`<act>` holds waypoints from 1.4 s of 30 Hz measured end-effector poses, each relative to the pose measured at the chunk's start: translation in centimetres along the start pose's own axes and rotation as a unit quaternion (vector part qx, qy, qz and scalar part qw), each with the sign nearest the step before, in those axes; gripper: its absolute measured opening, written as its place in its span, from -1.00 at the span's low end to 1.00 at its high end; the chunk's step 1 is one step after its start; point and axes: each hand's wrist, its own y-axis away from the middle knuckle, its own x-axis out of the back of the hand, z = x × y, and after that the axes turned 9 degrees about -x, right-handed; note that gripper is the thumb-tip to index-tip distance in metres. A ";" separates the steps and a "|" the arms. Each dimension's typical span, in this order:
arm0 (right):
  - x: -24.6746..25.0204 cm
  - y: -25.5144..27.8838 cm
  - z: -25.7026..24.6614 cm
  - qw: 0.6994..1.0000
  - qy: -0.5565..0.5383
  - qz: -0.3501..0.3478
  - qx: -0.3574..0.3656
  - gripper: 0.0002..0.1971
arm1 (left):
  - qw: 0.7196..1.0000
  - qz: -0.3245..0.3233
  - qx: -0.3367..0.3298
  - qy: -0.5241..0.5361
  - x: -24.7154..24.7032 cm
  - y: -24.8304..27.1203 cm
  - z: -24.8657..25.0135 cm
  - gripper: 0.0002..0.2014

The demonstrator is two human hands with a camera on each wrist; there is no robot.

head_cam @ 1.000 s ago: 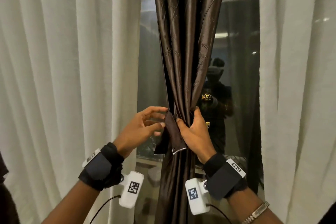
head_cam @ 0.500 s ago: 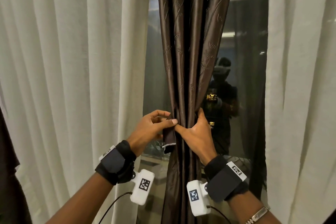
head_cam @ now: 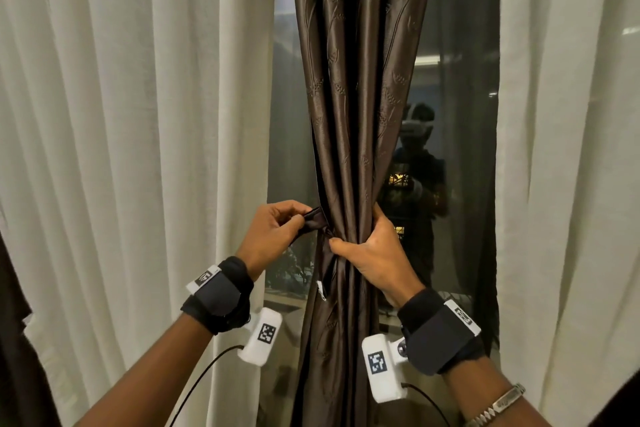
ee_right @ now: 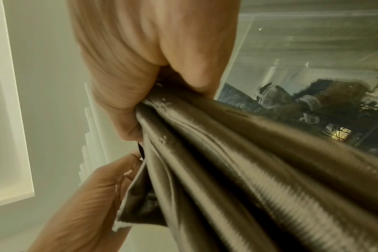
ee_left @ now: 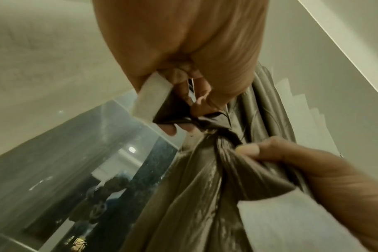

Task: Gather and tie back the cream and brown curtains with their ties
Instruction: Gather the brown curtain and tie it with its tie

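Brown curtain (head_cam: 349,121) hangs gathered into a narrow bundle in the middle of the window, between the two cream curtains (head_cam: 138,149) that hang loose on either side. I see my right hand (head_cam: 375,255) clamped around the bundle where it is pinched tightest, thumb toward me and fingers wrapped round the far side; the right wrist view shows the glossy folds running straight out of that fist. My left hand (head_cam: 273,236) sits just beside the bundle on its left, fingers curled and pinching the end of the dark brown tie (head_cam: 313,220). In the left wrist view the tie (ee_left: 183,117) is drawn snug against the gathered fabric, and its pale inner strip (ee_left: 150,100) shows at my fingertips. Whether the tie runs all the way round the bundle I cannot tell. A small white tag (head_cam: 321,289) hangs on the curtain's edge below the hands. The window glass (head_cam: 291,149) behind is dark and mirrors the room.
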 end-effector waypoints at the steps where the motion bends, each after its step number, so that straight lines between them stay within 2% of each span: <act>1: 0.1 0.0 0.0 1.000 -0.002 -0.003 -0.002 -0.30 | 0.999 0.002 -0.019 -0.032 -0.1 -0.1 -0.1 -0.73; 4: 0.2 -0.1 0.1 1.000 0.013 0.002 0.002 -0.31 | 0.989 0.064 -0.066 -0.119 -0.4 -0.2 -0.6 -0.73; 7: 0.4 0.1 0.0 0.998 0.052 0.013 0.022 -0.29 | 0.990 0.117 -0.037 -0.063 -0.7 -0.1 0.4 -0.69; 11: 0.2 0.3 0.0 0.999 0.039 -0.003 0.018 -0.27 | 0.997 0.063 0.008 0.042 -1.0 0.7 2.2 -0.72; 12: 0.1 0.3 0.1 0.999 0.027 -0.011 0.013 -0.27 | 0.998 0.046 0.002 0.033 -0.9 0.7 2.0 -0.78; 14: 0.2 0.5 0.0 1.000 0.012 -0.016 0.001 -0.32 | 0.998 0.039 -0.011 -0.055 -0.3 0.6 0.7 -0.86; 18: 0.4 0.8 -0.6 0.999 0.044 0.030 0.005 -0.43 | 0.975 0.087 -0.015 -0.205 1.2 0.3 -1.0 -0.87; 20: 0.1 1.0 -0.8 0.998 0.048 0.040 0.008 -0.45 | 0.972 0.125 0.010 -0.199 1.7 0.1 -1.4 -0.88; 22: -0.5 1.3 -0.8 0.997 0.057 0.045 0.017 -0.46 | 0.971 0.130 0.058 -0.191 1.6 -0.3 -2.2 -0.75; 25: -1.6 1.8 -1.6 0.998 0.056 0.020 0.008 -0.65 | 0.987 0.057 0.114 -0.099 0.3 -0.8 -2.5 -0.60; 28: -2.2 2.3 -2.9 0.999 0.034 0.003 -0.042 -0.94 | 0.987 0.036 0.141 0.064 -1.2 -0.8 -1.5 -0.59; 30: -1.9 2.2 -3.3 0.996 -0.002 -0.018 -0.084 -0.88 | 0.972 0.023 0.175 0.156 -2.2 -0.8 -1.0 -0.53; 32: -1.7 2.4 -3.3 0.995 0.000 -0.019 -0.096 -0.87 | 0.957 0.015 0.186 0.223 -3.1 -0.9 -0.6 -0.61; 34: -1.5 2.3 -2.3 0.987 0.149 0.039 -0.046 -0.93 | 0.946 0.014 0.181 0.268 -4.1 -1.1 -0.1 -0.62; 35: -1.5 2.5 -1.9 0.967 0.246 0.067 -0.013 -0.87 | 0.943 0.010 0.179 0.281 -4.6 -1.3 -0.1 -0.58; 36: -1.5 2.5 -1.5 0.950 0.299 0.091 0.015 -0.78 | 0.939 0.008 0.178 0.294 -5.1 -1.4 0.1 -0.54; 37: -1.5 2.6 -1.5 0.953 0.290 0.083 0.011 -0.77 | 0.936 0.009 0.179 0.302 -5.5 -1.5 0.1 -0.53; 38: -1.5 2.7 -1.9 0.969 0.241 0.046 -0.006 -0.75 | 0.934 0.012 0.182 0.307 -5.8 -1.6 0.1 -0.52; 40: -1.2 2.6 -2.4 0.995 0.057 -0.024 -0.073 -0.58 | 0.934 0.006 0.184 0.305 -6.2 -1.8 0.1 -0.52; 42: -0.8 2.2 -2.2 0.993 -0.007 -0.036 -0.108 -0.72 | 0.936 0.008 0.196 0.292 -6.3 -2.0 -0.1 -0.53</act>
